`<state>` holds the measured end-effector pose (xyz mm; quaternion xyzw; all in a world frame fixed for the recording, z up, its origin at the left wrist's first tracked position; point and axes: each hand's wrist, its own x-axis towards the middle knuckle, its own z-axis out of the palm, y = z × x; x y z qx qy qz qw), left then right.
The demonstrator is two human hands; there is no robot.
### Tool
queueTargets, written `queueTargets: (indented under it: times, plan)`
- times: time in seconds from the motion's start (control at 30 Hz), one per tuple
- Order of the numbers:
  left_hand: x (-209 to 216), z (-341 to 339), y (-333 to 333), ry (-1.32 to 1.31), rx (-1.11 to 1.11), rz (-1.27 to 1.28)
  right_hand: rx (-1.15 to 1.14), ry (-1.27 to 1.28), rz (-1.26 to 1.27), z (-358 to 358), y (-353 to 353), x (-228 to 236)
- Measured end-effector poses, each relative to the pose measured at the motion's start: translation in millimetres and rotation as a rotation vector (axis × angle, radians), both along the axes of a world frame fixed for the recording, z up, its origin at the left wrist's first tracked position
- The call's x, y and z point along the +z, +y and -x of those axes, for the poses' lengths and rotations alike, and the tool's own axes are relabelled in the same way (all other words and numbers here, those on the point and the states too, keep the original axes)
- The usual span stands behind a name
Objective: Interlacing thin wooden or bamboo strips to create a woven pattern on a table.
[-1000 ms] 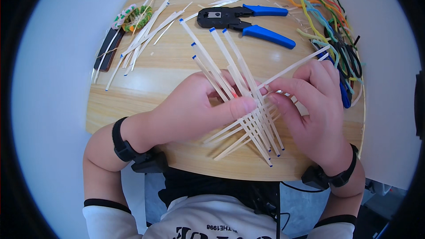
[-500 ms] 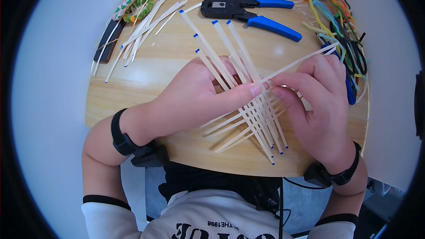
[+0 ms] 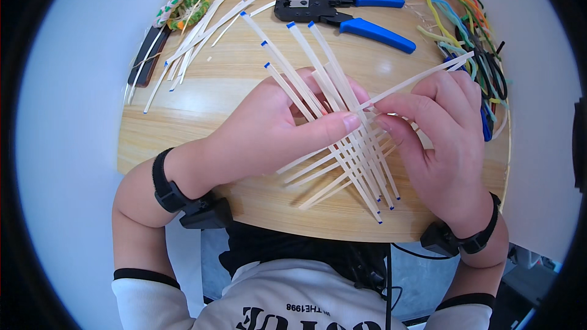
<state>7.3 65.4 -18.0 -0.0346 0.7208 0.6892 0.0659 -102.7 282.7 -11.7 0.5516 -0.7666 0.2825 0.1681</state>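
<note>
A lattice of pale flat strips (image 3: 362, 168), woven over and under each other, is held above the table. Several strips have blue tips, pointing up to the left and down to the right. My left hand (image 3: 306, 125) grips the lattice, thumb pressed on top and fingers underneath, partly hidden by the strips. My right hand (image 3: 437, 119) pinches at the lattice's right edge with thumb and forefinger. One pale strip (image 3: 422, 77) runs from beside my left thumb up to the right, crossing above my right forefinger. What exactly the pinch holds is partly hidden.
Crimping pliers (image 3: 342, 12) with blue handles lie behind the lattice. Loose strips (image 3: 205, 36) are heaped at the back left beside a braided ring (image 3: 191, 12) and a dark block (image 3: 147, 58). Coloured fuzzy stems (image 3: 455, 18) and black cords tangle at the right edge.
The woven lattice has shifted slightly, its upper blue tips now a little further up and left. Both hands keep nearly the same hold.
</note>
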Motion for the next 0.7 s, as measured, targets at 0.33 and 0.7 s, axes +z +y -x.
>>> queueTargets:
  times: [0.33,0.7]
  plan:
    - [-2.7,2.8,-10.5,0.006,0.063,-0.028,0.011,0.137,0.105,4.6,21.0,15.8]
    - [-1.8,1.4,-26.3,0.129,0.257,0.029,-0.076,-0.892,0.025,31.7,19.5,7.1]
